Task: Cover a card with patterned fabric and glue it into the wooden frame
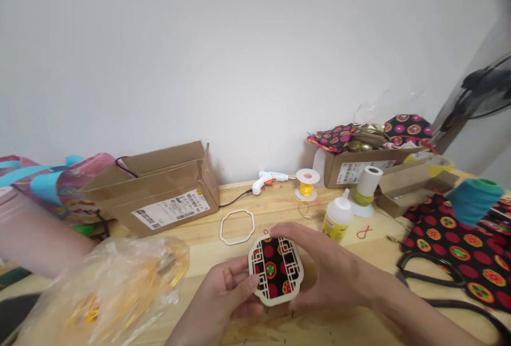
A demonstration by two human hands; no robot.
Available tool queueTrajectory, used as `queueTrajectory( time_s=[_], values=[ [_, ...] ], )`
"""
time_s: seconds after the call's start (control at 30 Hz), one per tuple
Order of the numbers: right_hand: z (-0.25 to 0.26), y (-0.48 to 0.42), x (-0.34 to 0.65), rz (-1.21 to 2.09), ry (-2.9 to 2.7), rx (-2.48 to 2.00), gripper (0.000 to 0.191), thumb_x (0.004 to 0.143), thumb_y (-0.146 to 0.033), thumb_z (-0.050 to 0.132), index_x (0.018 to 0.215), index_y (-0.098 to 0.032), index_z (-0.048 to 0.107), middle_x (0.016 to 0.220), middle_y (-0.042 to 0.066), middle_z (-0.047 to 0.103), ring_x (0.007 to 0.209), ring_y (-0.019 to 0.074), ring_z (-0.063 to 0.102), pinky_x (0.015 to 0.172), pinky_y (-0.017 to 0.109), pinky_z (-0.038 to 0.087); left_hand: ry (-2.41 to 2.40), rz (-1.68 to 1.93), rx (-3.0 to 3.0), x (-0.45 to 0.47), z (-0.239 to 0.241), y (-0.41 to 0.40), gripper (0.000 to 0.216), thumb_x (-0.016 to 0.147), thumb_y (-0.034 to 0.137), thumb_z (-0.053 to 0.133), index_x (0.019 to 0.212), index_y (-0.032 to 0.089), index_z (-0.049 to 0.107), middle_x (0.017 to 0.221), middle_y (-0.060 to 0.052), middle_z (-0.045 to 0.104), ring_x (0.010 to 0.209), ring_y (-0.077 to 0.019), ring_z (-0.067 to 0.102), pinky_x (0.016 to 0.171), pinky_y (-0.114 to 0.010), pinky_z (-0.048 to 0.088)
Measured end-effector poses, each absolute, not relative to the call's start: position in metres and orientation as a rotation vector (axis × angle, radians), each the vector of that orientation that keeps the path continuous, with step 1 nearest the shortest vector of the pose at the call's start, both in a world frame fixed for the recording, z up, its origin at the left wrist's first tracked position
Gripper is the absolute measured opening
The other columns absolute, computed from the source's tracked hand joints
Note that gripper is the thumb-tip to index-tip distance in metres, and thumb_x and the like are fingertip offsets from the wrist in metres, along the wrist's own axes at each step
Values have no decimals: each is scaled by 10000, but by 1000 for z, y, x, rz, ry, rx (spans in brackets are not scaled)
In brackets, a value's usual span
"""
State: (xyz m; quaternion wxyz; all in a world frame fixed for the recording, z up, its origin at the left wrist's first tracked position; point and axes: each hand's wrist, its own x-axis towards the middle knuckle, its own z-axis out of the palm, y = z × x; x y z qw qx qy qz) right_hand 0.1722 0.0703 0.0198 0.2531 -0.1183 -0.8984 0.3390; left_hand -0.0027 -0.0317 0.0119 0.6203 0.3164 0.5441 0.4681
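Observation:
A pale wooden lattice frame backed with black patterned fabric (271,269) is held up over the table between both hands. My left hand (227,295) grips its lower left side, thumb on the front and fingers behind. Around the top and right edge curls my right hand (319,266), with fingertips on the upper rim; part of this hand is hidden behind the piece. A thin empty wooden frame outline (221,227) of similar shape lies on the table just beyond. To the right of it stands a white glue bottle (338,213) with a yellow label.
A cardboard box (159,197) and a plastic bag (107,287) are on the left. A glue gun (267,179) and yellow thread spool (306,183) lie near the wall. Black scissors (431,271), patterned cloth (463,250) and a filled box (339,167) occupy the right.

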Motion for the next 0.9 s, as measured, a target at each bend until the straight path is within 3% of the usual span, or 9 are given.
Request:
queueTrajectory(
  time_s=[0.23,0.37,0.47,0.57,0.7,0.9],
  values=[
    [18,69,174,977,-2383,-370,783,542,-337,757,1215,-216,375,1188,72,512,1060,206,491,901,331,398,1256,1083,688,-3,12,-32,478,621,386,688,1030,148,618,760,-77,722,580,-96,627,477,-114,464],
    [15,72,177,1207,-2218,-433,884,506,-310,788,1263,-193,347,1263,117,464,1123,234,452,944,378,359,1277,1139,698,-3,10,-32,525,601,396,698,1047,135,604,771,-88,723,587,-122,633,470,-140,475],
    [12,73,176,1607,-2006,-418,602,619,-317,721,1153,-152,500,1089,107,607,967,215,570,836,356,445,1337,1205,704,-1,8,-32,502,619,364,696,1056,138,594,822,-94,724,637,-152,648,457,-149,472],
    [8,70,172,1857,-1879,-488,242,734,-318,613,894,-141,657,802,50,691,725,163,624,659,289,479,1384,1274,722,1,5,-32,466,616,339,703,1031,149,609,873,-92,721,677,-173,656,458,-161,475],
    [6,65,168,1745,-1803,-780,180,688,-301,644,674,-124,672,557,-1,629,479,91,518,469,214,393,1443,1329,779,2,2,-33,457,617,349,695,1030,167,618,909,-83,717,663,-188,654,500,-220,510],
    [4,64,168,1809,-1698,-806,178,624,-306,692,601,-130,672,470,-30,567,416,74,464,430,200,363,1489,1269,872,-5,0,-35,414,637,352,678,1021,203,638,978,-58,700,775,-224,646,576,-249,534]
  ],
)
